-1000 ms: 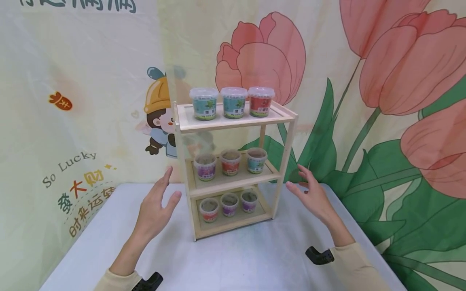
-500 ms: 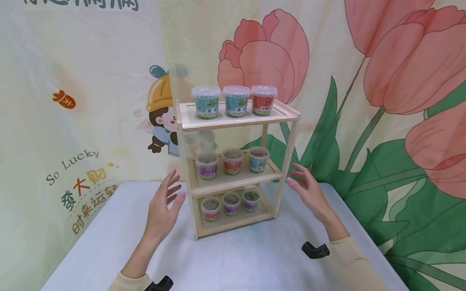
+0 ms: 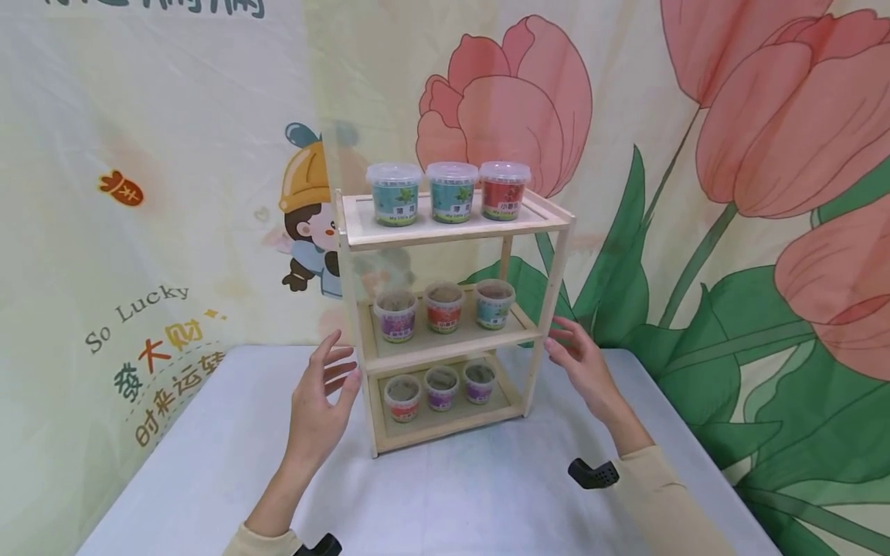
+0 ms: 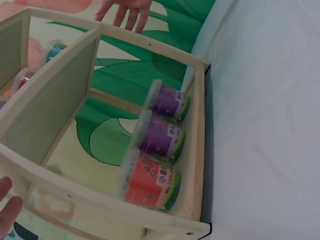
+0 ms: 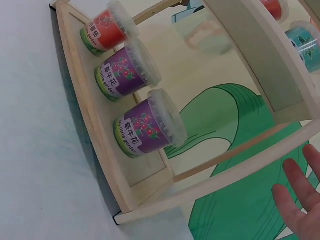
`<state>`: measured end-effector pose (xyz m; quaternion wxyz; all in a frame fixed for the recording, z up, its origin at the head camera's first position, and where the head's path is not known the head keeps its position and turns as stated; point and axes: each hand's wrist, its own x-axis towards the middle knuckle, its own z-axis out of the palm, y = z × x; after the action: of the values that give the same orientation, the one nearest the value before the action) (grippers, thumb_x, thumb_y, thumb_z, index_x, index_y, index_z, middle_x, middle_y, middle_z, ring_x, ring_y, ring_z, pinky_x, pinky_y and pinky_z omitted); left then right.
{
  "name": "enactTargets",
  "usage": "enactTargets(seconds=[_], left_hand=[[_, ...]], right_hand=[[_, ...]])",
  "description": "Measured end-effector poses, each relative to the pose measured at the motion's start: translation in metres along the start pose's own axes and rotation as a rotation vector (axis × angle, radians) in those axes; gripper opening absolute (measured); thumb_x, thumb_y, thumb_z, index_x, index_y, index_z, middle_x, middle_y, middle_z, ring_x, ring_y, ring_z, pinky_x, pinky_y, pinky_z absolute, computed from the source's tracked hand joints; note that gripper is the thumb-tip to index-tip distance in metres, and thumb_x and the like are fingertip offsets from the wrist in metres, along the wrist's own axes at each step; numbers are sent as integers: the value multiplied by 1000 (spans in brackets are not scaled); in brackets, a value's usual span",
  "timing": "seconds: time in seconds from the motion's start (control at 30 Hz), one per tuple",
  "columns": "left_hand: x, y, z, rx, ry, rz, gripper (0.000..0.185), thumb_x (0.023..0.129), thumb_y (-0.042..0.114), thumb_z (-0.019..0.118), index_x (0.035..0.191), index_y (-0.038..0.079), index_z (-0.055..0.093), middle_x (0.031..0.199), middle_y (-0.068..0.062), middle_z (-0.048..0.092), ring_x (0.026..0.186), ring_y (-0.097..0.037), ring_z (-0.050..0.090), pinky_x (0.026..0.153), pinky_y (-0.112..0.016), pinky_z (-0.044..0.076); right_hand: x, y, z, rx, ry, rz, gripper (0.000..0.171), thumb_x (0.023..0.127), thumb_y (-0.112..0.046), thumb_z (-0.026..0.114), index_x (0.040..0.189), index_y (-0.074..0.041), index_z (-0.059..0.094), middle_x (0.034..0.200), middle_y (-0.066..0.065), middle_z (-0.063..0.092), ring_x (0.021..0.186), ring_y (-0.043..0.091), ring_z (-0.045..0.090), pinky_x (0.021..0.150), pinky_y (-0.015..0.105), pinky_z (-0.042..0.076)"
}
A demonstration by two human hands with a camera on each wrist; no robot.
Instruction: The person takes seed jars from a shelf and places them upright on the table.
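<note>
- Head view: a three-tier wooden rack (image 3: 452,236) stands upright on the surface (image 3: 452,494), between the person's two hands. The left hand (image 3: 316,409) is just beside the left front post (image 3: 358,340), the right hand (image 3: 587,371) just beside the right front post (image 3: 555,278). The fingers of both look released, gently bent, grasping nothing; whether any fingertip touches the wood, I cannot tell from here.
- Also in the head view, the top tier carries two teal cups (image 3: 395,197) and a red cup (image 3: 502,194), the middle tier a purple, a red and a teal one, the bottom tier a red cup (image 3: 402,400) and two purple cups (image 3: 441,390).
- Left wrist view: the bottom row sits upright on its shelf, lids on. Only some left fingertips enter at the edge, near the frame; the right hand appears at the far side.
- Right wrist view: the right fingers are spread and relaxed, apart from the side post.
- Judgement: the step in hand seems to be lining the hands up with the rack's sides. Taking hold would call for closing the fingers round both posts evenly, keeping the rack level so no cup slides.
</note>
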<state>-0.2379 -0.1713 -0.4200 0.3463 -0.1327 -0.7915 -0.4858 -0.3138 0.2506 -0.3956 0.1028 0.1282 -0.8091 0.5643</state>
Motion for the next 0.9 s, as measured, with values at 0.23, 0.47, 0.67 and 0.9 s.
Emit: enactTargets(seconds=[0.23,0.47,0.67,0.9], left_hand=[[-5,1,9,-12,37,13,66,101,8,72,160,20,45,126,-10,70,111,-34,73,90,-8,50],[-6,-1,19,35,85,62,63,101,9,73,157,26,51,119,-9,71,103,-28,75,86,-12,54],[-10,-1,23,40,128,51,60,101,11,73,156,25,53,115,-8,72,100,-28,74,85,-11,54],[-11,0,26,43,145,44,59,102,11,73,155,25,54,116,-9,72,101,-27,73,84,-23,60]], right_hand=[[2,3,4,15,10,-13,57,110,-35,60,160,-14,43,149,21,55,134,40,59,102,22,52],[3,5,5,-17,7,-27,55,111,-33,59,159,-13,43,145,21,57,132,40,61,107,35,53],[5,4,9,-18,10,-6,57,110,-35,60,160,-14,43,145,23,57,133,41,60,110,54,49],[7,6,10,-20,3,2,56,110,-36,59,159,-12,44,146,23,58,135,41,59,111,55,48]])
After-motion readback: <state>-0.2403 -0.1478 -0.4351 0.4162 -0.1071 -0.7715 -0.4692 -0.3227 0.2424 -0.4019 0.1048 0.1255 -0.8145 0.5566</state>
